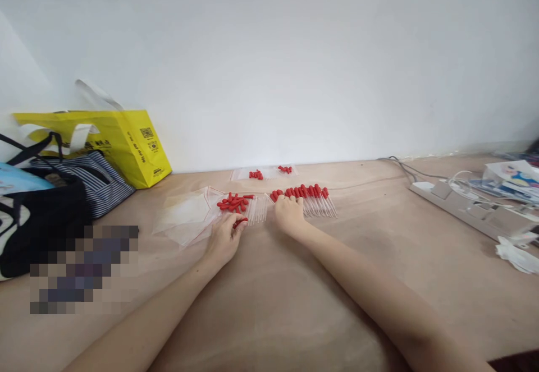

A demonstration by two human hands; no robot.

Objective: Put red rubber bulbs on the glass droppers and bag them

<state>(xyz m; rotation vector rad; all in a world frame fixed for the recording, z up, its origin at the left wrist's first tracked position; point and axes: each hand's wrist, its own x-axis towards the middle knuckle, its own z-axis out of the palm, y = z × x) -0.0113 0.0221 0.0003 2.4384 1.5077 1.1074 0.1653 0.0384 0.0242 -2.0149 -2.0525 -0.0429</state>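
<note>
My left hand [225,238] pinches a red rubber bulb [240,222] between thumb and fingers. Beyond it, a loose pile of red rubber bulbs [233,202] lies at the edge of a clear plastic bag [185,215]. Thin clear tubes without bulbs [257,210] lie side by side between my hands. My right hand [288,214] is closed at the left part of a row of droppers [314,198], clear tubes capped with red bulbs. Its curled fingers hide what they hold.
Another clear bag [269,173] with two small clusters of red bulbs lies near the wall. Bags, a yellow one [147,147] among them, stand at left. A white power strip [467,209] with cables and a crumpled tissue [520,255] are at right. A blurred patch covers something at lower left.
</note>
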